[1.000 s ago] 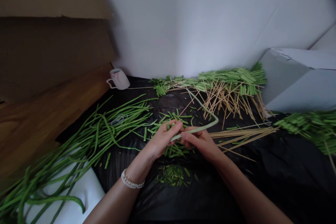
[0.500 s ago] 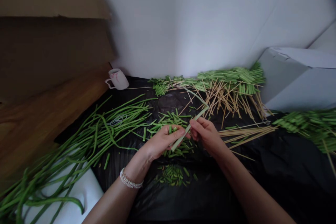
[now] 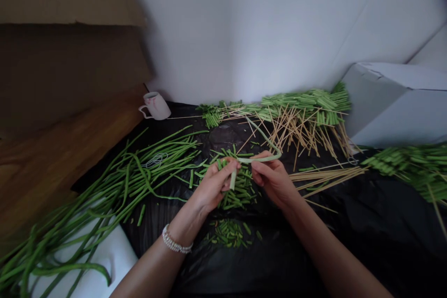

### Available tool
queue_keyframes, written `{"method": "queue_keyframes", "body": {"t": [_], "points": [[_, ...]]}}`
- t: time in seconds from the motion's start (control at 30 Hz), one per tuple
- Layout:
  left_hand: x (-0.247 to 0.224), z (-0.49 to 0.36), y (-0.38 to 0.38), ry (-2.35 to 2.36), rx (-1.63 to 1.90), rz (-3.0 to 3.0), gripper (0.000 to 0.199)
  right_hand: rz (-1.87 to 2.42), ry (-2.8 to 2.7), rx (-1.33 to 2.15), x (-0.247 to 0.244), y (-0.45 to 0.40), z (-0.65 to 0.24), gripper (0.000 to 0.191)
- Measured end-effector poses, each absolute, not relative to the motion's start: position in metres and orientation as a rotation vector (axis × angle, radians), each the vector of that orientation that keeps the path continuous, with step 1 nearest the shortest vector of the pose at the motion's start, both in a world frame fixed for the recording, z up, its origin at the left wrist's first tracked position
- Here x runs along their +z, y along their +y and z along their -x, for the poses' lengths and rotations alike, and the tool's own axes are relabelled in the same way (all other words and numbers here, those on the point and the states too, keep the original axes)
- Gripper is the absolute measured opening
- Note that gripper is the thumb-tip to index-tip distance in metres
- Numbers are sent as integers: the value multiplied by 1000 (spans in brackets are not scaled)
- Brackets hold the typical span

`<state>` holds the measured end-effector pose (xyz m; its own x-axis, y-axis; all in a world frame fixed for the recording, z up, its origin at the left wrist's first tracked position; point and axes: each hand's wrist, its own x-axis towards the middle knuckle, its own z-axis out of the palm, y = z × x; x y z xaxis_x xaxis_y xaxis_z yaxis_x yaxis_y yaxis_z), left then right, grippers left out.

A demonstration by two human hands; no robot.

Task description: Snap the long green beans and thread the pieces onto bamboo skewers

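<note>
A pale green long bean runs between my hands, bent sharply where its short end hangs down by my left thumb. My left hand is closed on that bent end, with a few cut bean pieces also showing at its fingers. My right hand pinches the longer part, which curves up and away toward the back. Under both hands lies a pile of short bean pieces. Closer to me is a small heap of bean tips.
Whole long beans spread across the left over a white surface. Thin wooden sticks lie at right. Skewered beans line the wall; more skewered beans lie far right. A mug and a white box stand behind.
The bean, straight across my fingers before, is now bent down at its near end by my left hand. My left hand has tilted upward a little; the right has barely moved.
</note>
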<state>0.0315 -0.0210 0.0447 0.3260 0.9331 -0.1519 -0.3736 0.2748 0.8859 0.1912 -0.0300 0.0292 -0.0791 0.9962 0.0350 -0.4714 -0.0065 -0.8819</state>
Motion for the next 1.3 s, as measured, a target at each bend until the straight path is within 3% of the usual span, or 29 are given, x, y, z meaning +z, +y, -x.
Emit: {"method": "queue_keyframes", "body": {"t": [0.43,0.57,0.77,1.1,1.3], "points": [[57,-13,-7,431,1046,-285,22,653,-812,1566,31,-32,-191,18],[55,-13,-8,509,1007,-426,11,708,-869,1591,30,-32,-194,16],[50,-23,-20,798,754,-861,33,827,-1109,1595,25,-36,-190,19],[59,-22,-25,823,601,-1039,31,790,-739,1599,36,-26,-201,28],[55,-21,-25,830,559,-1167,34,805,-842,1664,34,-29,-200,28]]}}
